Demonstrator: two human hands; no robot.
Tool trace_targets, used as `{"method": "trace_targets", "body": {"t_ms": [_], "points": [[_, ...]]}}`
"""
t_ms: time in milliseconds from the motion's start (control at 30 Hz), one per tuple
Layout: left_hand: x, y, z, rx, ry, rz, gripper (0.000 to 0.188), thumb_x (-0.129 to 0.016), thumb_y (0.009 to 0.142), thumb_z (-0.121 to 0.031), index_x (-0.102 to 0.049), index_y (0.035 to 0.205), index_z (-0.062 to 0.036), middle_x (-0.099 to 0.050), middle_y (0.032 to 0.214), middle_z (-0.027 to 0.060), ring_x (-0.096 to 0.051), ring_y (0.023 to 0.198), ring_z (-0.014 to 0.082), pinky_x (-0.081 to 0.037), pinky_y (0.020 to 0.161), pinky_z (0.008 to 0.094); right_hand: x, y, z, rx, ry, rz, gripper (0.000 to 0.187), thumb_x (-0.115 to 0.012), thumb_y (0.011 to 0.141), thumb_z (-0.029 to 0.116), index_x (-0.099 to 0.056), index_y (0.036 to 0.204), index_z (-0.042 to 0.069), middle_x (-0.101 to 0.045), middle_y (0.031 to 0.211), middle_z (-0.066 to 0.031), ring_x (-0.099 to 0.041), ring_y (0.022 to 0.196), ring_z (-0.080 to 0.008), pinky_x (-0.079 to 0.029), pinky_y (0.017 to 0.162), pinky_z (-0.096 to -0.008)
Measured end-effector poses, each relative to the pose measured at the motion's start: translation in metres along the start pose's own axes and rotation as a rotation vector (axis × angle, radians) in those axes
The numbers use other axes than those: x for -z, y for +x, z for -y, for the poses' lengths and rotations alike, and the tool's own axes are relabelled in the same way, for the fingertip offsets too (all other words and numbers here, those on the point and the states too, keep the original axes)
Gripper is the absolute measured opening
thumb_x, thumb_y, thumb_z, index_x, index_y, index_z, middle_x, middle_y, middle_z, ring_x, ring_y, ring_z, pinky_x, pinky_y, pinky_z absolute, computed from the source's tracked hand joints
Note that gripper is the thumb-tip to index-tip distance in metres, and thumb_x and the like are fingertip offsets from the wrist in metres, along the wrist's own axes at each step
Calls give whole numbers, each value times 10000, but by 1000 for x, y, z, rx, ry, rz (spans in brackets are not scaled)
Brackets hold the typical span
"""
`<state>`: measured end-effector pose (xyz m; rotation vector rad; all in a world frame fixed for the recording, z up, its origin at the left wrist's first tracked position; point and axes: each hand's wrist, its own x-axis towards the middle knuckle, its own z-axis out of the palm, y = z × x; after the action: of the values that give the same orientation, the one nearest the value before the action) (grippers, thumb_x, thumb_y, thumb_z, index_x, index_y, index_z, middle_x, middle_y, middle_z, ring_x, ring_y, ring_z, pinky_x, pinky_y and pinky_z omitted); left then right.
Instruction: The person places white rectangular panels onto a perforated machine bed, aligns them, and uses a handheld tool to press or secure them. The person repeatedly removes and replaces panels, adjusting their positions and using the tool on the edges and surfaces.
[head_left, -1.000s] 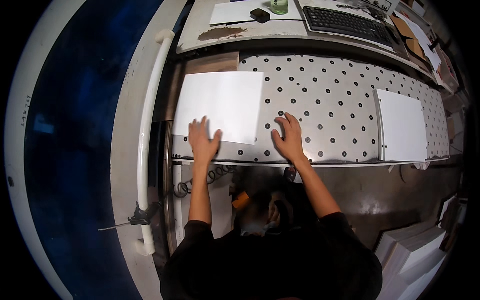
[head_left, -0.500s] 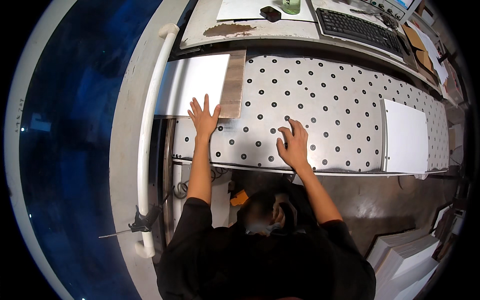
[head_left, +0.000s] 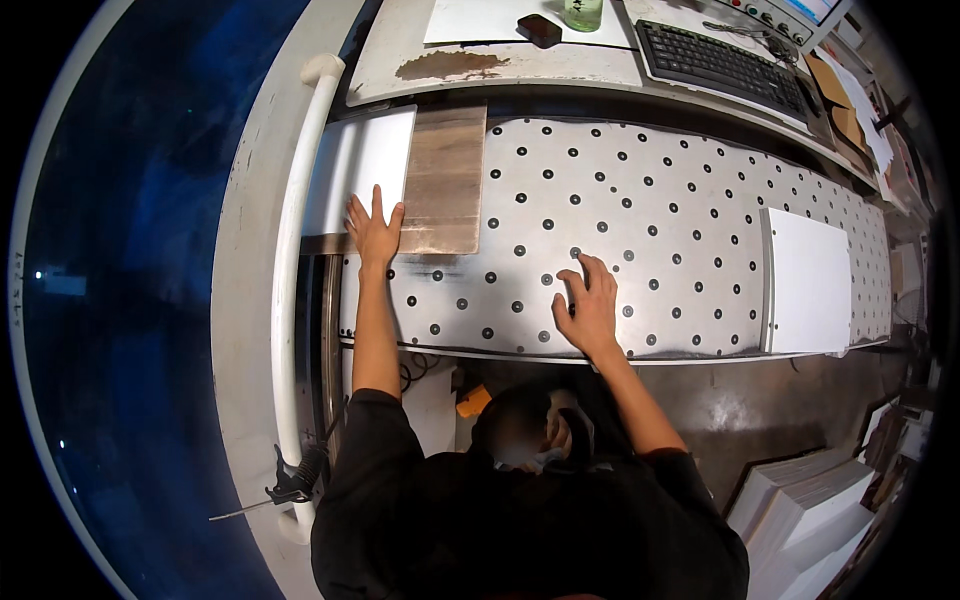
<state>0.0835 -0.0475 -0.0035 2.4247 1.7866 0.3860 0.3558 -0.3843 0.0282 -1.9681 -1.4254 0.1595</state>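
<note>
My left hand [head_left: 375,234] lies with spread fingers on the lower right corner of a white sheet [head_left: 362,160]. That sheet rests on a brown board [head_left: 446,175], whose right part is bare; its left side runs under the white rail. Over the metal table [head_left: 540,225] dotted with black studs, my right hand [head_left: 588,305] hovers or rests, fingers curved and apart, holding nothing. Whether its fingertips touch the surface, I cannot tell. A stack of white sheets [head_left: 808,285] sits at the table's right end, away from both hands.
A white tubular rail [head_left: 295,270] with a black clamp [head_left: 296,482] runs along the left, beside a dark blue panel [head_left: 130,300]. Beyond the table, a desk holds a keyboard [head_left: 718,72], a green bottle [head_left: 582,14] and a control box [head_left: 785,15]. White stacks [head_left: 800,500] stand at lower right.
My left hand and the white sheet have slid left, baring more of the brown board. My right hand has hardly moved. The whole view has shifted slightly.
</note>
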Motion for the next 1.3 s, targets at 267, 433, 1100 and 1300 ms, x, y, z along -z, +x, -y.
{"method": "trace_targets", "body": {"t_ms": [267,433,1100,1300], "points": [[2,4,21,-19,33,-41,763,-504,994,-605,-303,1616,-212,-192,1636,326,-150,1529,489,-95,1229,600,1,0,3,-1,-26,33,358,-669,824,163,-612,1170,92,-464,1408,-243,-394,1357,-452,-307,1120,-549],[5,5,15,-18,2,-44,757,-520,988,-602,-335,1603,-201,-198,1632,328,-163,1525,488,-106,1229,598,-1,0,2,21,-49,10,359,-666,827,164,-610,1173,85,-465,1404,-247,-393,1356,-449,-308,1116,-547],[-3,-37,41,526,-168,-255,1056,-676,800,-752,-399,1568,-84,-298,1623,278,-104,1501,579,-140,1225,601,-85,113,42,280,-32,340,836,-757,852,482,-415,1535,143,-291,1583,-331,-229,1509,-462,-178,1229,-572],[1,-41,30,496,-188,-297,1043,-672,819,-736,-422,1543,-28,-307,1603,314,-112,1518,542,-193,1225,576,-93,128,35,452,-78,328,663,-698,916,456,-510,1465,135,-418,1512,-326,-363,1441,-480,-301,1200,-527]]}}
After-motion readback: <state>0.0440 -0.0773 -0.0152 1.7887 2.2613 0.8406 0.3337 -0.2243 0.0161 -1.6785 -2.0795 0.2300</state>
